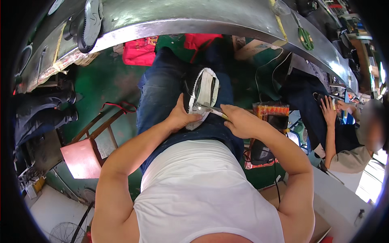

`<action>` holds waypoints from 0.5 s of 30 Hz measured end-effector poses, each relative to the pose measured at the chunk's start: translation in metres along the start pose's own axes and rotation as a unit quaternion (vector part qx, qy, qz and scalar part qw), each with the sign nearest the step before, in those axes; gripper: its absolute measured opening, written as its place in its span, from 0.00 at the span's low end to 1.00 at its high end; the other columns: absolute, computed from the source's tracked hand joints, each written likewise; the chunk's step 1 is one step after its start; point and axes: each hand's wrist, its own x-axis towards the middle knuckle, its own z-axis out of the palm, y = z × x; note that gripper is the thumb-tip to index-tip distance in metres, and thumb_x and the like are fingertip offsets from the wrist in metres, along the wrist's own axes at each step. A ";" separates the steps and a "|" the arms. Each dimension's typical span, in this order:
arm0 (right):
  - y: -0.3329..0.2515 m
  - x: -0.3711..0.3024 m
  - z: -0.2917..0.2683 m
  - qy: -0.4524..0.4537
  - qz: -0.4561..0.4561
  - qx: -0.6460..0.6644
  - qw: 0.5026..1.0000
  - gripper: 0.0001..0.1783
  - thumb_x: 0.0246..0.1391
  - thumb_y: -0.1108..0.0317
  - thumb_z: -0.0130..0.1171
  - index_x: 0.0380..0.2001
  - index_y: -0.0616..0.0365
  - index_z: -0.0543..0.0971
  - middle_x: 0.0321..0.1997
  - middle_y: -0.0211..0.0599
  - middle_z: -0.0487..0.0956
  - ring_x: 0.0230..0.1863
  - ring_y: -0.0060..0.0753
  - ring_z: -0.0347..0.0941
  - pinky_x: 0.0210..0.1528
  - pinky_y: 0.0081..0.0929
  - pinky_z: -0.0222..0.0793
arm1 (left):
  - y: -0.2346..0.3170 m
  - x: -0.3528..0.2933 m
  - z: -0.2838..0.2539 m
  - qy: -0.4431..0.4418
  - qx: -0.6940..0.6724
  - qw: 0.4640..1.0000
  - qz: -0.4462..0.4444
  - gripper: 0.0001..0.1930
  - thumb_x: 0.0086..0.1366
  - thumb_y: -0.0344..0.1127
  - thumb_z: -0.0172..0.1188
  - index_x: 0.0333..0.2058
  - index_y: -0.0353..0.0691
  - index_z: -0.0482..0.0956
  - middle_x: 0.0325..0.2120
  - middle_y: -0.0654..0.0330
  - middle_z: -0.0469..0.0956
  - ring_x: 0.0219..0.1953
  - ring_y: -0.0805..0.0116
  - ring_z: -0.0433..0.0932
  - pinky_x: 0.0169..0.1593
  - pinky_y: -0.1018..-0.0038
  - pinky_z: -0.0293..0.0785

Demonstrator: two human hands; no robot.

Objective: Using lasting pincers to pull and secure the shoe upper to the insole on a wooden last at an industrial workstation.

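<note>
An unfinished shoe [204, 91] lies sole side up across my lap, its pale bottom showing and a jagged white edge running round it. My left hand [181, 116] grips its near left side, the thumb pressed on the near end. In my right hand [240, 120] is a pair of pincers [216, 112] with a metal head and a light handle. The metal head rests against the shoe's near part, close to my left thumb. Exactly what the jaws touch is too small to make out.
A metal-topped bench [194, 16] curves across the front, with another shoe [90, 26] at its left and green-handled scissors [305, 38] at its right. A wooden stool [83, 156] stands at left. Another person [344, 133] works at right. Red bags [139, 52] lie under the bench.
</note>
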 end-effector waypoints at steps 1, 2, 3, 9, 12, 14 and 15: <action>-0.004 0.000 -0.004 -0.022 0.035 -0.005 0.999 0.19 0.54 0.76 0.56 0.48 0.75 0.71 0.53 0.63 0.74 0.56 0.56 0.71 0.57 0.46 0.68 | 0.002 -0.001 0.002 0.024 0.029 0.999 -0.023 0.66 0.42 0.33 0.78 0.70 0.29 0.36 0.61 0.44 0.66 0.65 0.56 0.65 0.68 0.69 0.57; -0.006 0.001 -0.006 -0.022 0.040 -0.005 0.999 0.19 0.54 0.76 0.56 0.48 0.75 0.71 0.53 0.63 0.74 0.56 0.56 0.71 0.57 0.46 0.68 | -0.001 0.001 0.004 0.020 0.027 0.999 -0.024 0.66 0.42 0.33 0.78 0.70 0.29 0.36 0.61 0.44 0.66 0.65 0.56 0.65 0.68 0.69 0.57; -0.008 0.005 -0.008 -0.049 0.064 -0.029 0.996 0.21 0.55 0.74 0.57 0.50 0.76 0.70 0.53 0.65 0.74 0.57 0.57 0.71 0.58 0.45 0.68 | -0.007 0.005 0.005 0.014 0.028 0.999 0.009 0.68 0.43 0.34 0.79 0.70 0.28 0.33 0.63 0.42 0.62 0.66 0.55 0.62 0.68 0.69 0.57; -0.039 0.045 -0.057 -0.255 0.172 -0.102 0.946 0.17 0.59 0.67 0.56 0.42 0.73 0.76 0.43 0.61 0.80 0.47 0.58 0.77 0.50 0.45 0.72 | -0.023 0.011 0.018 0.081 0.233 0.964 0.102 0.68 0.45 0.40 0.77 0.70 0.28 0.30 0.70 0.41 0.48 0.70 0.52 0.56 0.70 0.68 0.55; -0.055 0.066 -0.068 -0.336 0.153 -0.152 0.917 0.16 0.61 0.64 0.55 0.35 0.71 0.80 0.37 0.59 0.81 0.43 0.59 0.79 0.46 0.46 0.74 | -0.004 -0.001 0.017 0.080 0.364 0.923 0.095 0.65 0.48 0.43 0.74 0.70 0.28 0.32 0.71 0.41 0.46 0.71 0.52 0.55 0.70 0.66 0.55; -0.042 0.068 -0.060 -0.347 0.106 -0.172 0.916 0.16 0.61 0.63 0.55 0.35 0.69 0.80 0.36 0.59 0.81 0.41 0.59 0.79 0.44 0.48 0.74 | -0.003 -0.002 0.006 0.038 0.379 0.921 0.076 0.62 0.52 0.44 0.72 0.71 0.28 0.34 0.71 0.41 0.47 0.71 0.53 0.55 0.70 0.65 0.55; -0.034 0.068 -0.052 -0.349 0.099 -0.176 0.915 0.16 0.61 0.63 0.55 0.35 0.69 0.80 0.36 0.59 0.81 0.41 0.59 0.79 0.44 0.48 0.74 | -0.010 -0.001 -0.006 -0.015 0.115 0.993 0.022 0.55 0.58 0.46 0.65 0.71 0.29 0.36 0.71 0.42 0.49 0.71 0.54 0.55 0.70 0.65 0.55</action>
